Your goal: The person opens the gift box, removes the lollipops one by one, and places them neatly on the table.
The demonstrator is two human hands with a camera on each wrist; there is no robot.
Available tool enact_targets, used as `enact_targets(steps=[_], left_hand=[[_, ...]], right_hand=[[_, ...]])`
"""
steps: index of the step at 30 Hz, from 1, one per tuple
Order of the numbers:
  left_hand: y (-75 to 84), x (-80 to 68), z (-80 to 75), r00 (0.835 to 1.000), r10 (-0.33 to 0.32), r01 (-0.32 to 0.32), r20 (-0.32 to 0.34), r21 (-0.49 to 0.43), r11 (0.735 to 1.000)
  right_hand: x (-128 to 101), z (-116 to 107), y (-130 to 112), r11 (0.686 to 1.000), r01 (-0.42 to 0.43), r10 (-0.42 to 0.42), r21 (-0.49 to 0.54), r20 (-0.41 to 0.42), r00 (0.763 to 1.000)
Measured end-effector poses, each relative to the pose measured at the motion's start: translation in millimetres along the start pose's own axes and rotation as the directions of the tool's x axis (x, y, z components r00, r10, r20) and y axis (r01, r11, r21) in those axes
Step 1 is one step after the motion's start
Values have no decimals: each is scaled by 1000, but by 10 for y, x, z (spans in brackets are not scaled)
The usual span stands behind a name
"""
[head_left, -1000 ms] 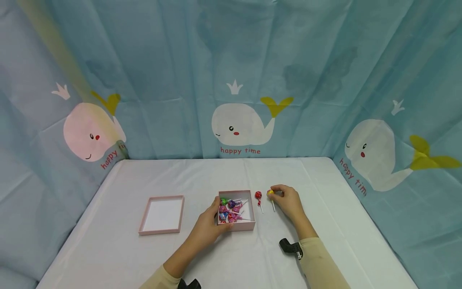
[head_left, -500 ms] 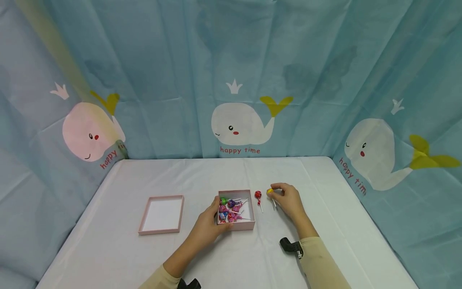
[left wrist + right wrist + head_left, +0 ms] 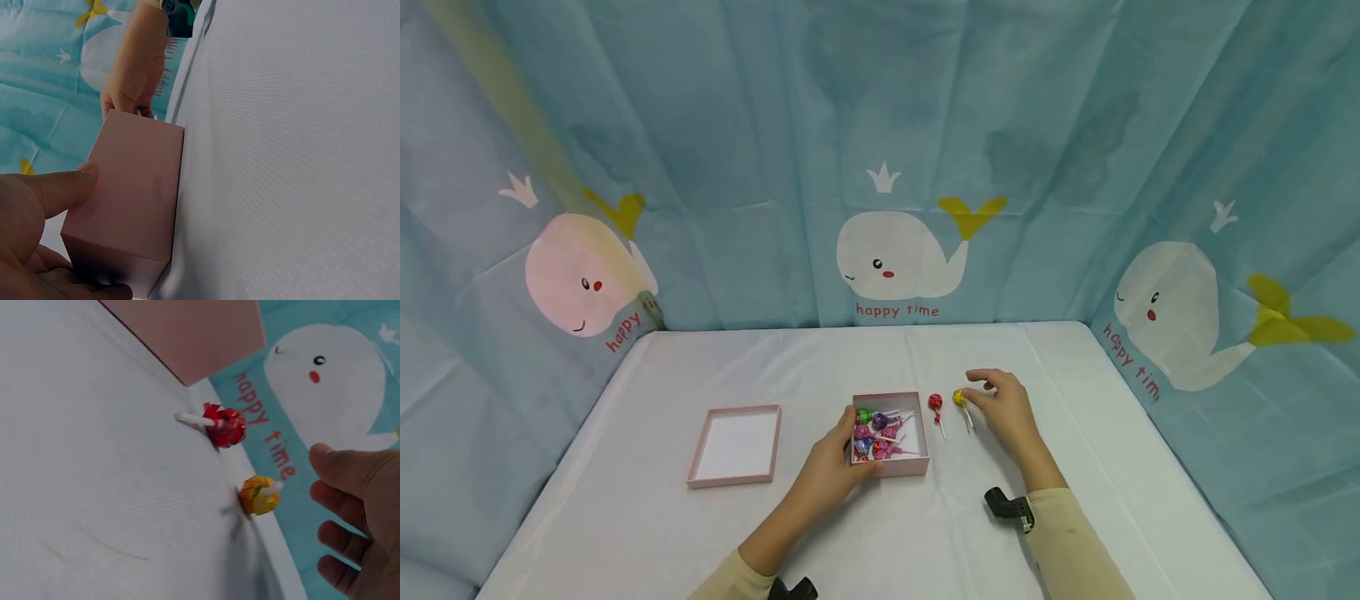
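Observation:
My left hand (image 3: 827,468) holds a pink box (image 3: 906,469) at its left side, thumb on the near wall and fingers at the left corner. Several wrapped lollipops (image 3: 880,422) lie inside, green, purple, pink and blue among them. To the right of the box, a red lollipop (image 3: 935,402) lies on the table with its stick toward me. Beside it is a yellow lollipop (image 3: 959,397). My right hand (image 3: 1009,412) is just right of the yellow one, thumb and fingers spread. In the right wrist view a gap shows between the thumb and the yellow lollipop (image 3: 257,495).
A pink box lid (image 3: 737,446) lies inside up to the left of the box. White cloth covers the table (image 3: 625,517). A blue curtain (image 3: 737,167) with printed whales stands around the back and sides.
My right hand has let go of the yellow lollipop, its fingers lifting and spreading slightly away to the right. The left hand keeps its hold on the box.

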State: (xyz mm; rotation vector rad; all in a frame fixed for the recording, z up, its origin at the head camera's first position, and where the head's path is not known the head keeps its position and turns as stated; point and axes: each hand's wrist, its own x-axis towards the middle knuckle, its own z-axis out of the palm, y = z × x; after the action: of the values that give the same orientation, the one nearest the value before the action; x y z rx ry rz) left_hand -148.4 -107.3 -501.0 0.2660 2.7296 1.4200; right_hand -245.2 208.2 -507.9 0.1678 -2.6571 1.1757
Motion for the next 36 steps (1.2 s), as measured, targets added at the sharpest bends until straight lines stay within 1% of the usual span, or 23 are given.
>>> enact_targets(steps=[5, 9, 13, 16, 18, 21, 23, 25, 30, 32, 36], left_hand=[[7, 11, -12, 1000, 10, -10, -7, 7, 1000], [16, 13, -19, 1000, 6, -6, 2, 4, 1000], [16, 12, -21, 1000, -4, 4, 11, -2, 1000], [16, 6, -21, 1000, -9, 9, 11, -5, 1000], [15, 3, -19, 1000, -10, 11, 12, -7, 1000], [20, -2, -17, 1000, -12, 12, 13, -13, 1000], [23, -3, -16, 1000, -13, 13, 14, -16, 1000], [26, -5, -18, 1000, -13, 13, 15, -19, 1000], [25, -6, -28, 1000, -8, 9, 15, -12, 1000], [21, -9, -31, 1000, -6, 6, 17, -11, 1000], [9, -10, -29, 1000, 6, -6, 15, -7, 1000]], right_hand=[[28, -75, -140, 997, 72, -73, 7, 7, 997], [18, -127, -280, 988, 140, -141, 64, 9, 990], [-7, -142, -442, 969, 220, -226, 115, 37, 973], [-15, -125, -562, 947, 284, -300, 151, 95, 949], [-4, -100, -635, 928, 326, -353, 179, 146, 924], [36, -48, -719, 898, 386, -429, 212, 222, 875], [63, -14, -771, 883, 415, -464, 219, 276, 842], [88, 19, -814, 876, 424, -481, 231, 334, 811], [123, 111, -880, 882, 386, -472, 272, 481, 739], [131, 166, -879, 879, 372, -477, 298, 517, 711], [139, 283, -867, 874, 312, -480, 372, 572, 665]])
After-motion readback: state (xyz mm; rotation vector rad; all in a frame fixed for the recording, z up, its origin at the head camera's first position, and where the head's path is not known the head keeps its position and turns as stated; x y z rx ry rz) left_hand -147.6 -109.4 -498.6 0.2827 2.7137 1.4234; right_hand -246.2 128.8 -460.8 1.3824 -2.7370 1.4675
